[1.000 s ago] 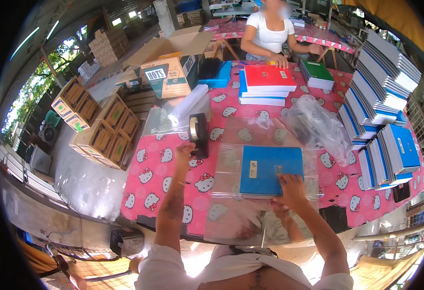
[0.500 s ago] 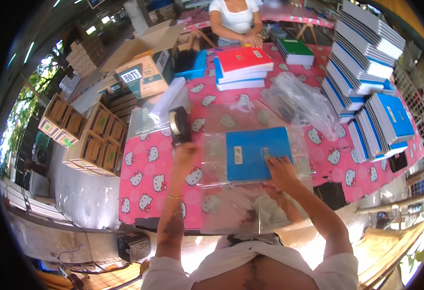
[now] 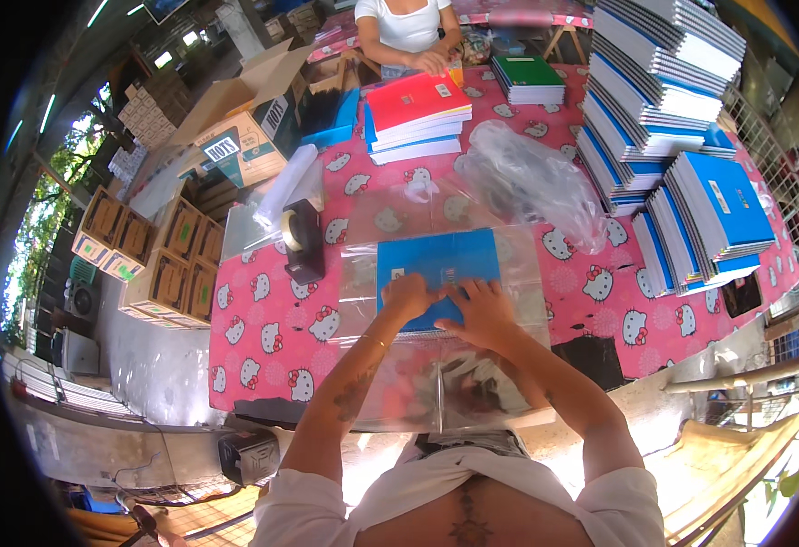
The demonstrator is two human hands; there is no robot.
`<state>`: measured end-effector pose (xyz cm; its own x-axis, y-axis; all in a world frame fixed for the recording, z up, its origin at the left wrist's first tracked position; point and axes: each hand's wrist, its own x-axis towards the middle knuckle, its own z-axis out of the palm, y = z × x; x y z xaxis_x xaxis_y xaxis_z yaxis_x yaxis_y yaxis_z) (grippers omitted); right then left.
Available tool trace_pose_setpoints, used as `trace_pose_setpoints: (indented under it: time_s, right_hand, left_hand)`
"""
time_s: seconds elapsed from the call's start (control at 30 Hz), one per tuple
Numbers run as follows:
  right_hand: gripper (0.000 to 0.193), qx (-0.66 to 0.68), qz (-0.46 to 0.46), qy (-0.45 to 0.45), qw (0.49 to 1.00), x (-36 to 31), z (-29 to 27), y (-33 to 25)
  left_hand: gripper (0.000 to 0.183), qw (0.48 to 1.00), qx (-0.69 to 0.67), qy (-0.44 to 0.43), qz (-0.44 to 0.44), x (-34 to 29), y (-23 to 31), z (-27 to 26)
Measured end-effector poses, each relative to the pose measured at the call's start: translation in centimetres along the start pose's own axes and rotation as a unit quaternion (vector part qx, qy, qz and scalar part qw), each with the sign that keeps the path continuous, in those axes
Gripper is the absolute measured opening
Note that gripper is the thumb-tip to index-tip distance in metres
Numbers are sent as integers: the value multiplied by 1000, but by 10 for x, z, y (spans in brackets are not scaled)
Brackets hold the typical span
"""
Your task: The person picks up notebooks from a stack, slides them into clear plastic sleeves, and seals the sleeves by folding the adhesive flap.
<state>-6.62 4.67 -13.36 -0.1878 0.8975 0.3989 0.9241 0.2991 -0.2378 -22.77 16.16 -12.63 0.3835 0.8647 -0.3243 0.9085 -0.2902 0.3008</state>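
A blue spiral notebook (image 3: 440, 252) lies on a clear plastic sheet (image 3: 358, 301) before me, its coil edge towards me. My left hand (image 3: 408, 299) rests over the notebook's left part, fingers bent and pressed together; whatever they hold is too small to make out. Beside it, my right hand (image 3: 479, 308) lies on the cover with its fingers spread and thumb out, holding nothing. The two hands almost meet. A black tape dispenser (image 3: 305, 255) stands to the left of the sheet.
Crumpled plastic (image 3: 527, 178) lies beyond the notebook, near a red-topped notebook pile (image 3: 417, 105) and green notebooks (image 3: 529, 77). Tall notebook stacks (image 3: 659, 100) stand at right. A carton (image 3: 244, 146) is at far left. A co-worker's hands (image 3: 431, 60) are across the table.
My left hand has come from the tape dispenser to the notebook. My right hand stays on the cover, now beside the left. The whole view has shifted slightly.
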Motion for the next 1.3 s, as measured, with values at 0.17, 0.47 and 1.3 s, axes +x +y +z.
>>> trace_pose_setpoints:
  time_s: [0.17, 0.47, 1.3]
  right_hand:
    - [45, -1, 30, -33, 999, 15, 12, 15]
    - [39, 74, 43, -192, 978, 151, 37, 109]
    - [105, 206, 106, -94, 968, -166, 6, -31]
  left_hand:
    - [50, 993, 117, 25, 2, -36, -2, -3]
    - [49, 651, -741, 30, -161, -106, 27, 111]
    - [91, 930, -240, 79, 268, -178, -151, 87]
